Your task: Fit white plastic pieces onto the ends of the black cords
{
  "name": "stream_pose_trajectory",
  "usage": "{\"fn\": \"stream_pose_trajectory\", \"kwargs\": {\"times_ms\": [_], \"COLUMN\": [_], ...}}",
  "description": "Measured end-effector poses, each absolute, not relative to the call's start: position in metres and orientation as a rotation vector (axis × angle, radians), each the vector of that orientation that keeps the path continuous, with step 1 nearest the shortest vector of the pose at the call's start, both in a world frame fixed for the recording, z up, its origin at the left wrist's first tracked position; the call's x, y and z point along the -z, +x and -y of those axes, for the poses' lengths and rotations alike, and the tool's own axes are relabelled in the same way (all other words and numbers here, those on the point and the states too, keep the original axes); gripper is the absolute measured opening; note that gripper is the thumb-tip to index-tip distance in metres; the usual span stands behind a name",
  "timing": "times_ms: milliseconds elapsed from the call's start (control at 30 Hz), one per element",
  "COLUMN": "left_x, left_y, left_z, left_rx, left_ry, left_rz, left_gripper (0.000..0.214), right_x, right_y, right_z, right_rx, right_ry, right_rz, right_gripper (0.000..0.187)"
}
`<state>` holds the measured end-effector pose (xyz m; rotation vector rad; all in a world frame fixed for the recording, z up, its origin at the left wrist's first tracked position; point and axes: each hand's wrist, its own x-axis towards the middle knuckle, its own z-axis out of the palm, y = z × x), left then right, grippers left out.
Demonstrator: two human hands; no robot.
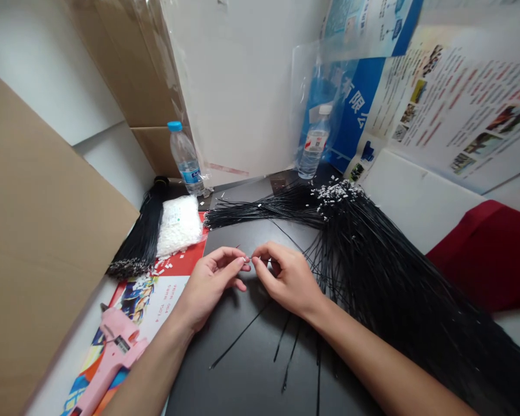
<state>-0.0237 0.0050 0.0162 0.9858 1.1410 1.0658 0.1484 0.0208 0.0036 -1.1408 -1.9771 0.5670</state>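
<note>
My left hand (212, 283) and my right hand (286, 277) meet over the dark table top (242, 375), fingertips almost touching. The left fingers pinch a tiny white connector (247, 260). The right fingers pinch the end of a thin black wire (238, 338) that trails toward me under the hand. A large bundle of black wires (394, 277) fans out on the right, some ends capped with white connectors (335, 193). To the left lie a bag of white connectors (178, 224) and a smaller black wire bundle (141, 240).
A pink glue gun (110, 358) lies on a colourful printed sheet (151, 300) at the near left. Two water bottles (185, 157) (314, 144) stand at the back. Cardboard (34, 242) walls the left side, posters the right. Red fabric (489, 254) sits at the right edge.
</note>
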Motion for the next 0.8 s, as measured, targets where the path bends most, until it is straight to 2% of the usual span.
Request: {"fn": "stream_pose_trajectory", "kwargs": {"times_ms": [500, 800], "left_x": [-0.0190, -0.0198], "left_y": [-0.0235, -0.0258], "left_z": [-0.0056, -0.0059], "left_rx": [-1.069, -1.027], "left_ry": [1.099, 1.043], "left_rz": [-1.176, -1.190], "left_gripper": [0.032, 0.023], "right_x": [-0.0076, -0.0058], "right_y": [0.1476, 0.1504], "right_z": [-0.0198, -0.0199], "right_rx": [-0.652, -0.560], "right_ry": [-1.091, -1.022], "right_rz": [1.852, 1.934], "right_gripper": [0.009, 0.009]}}
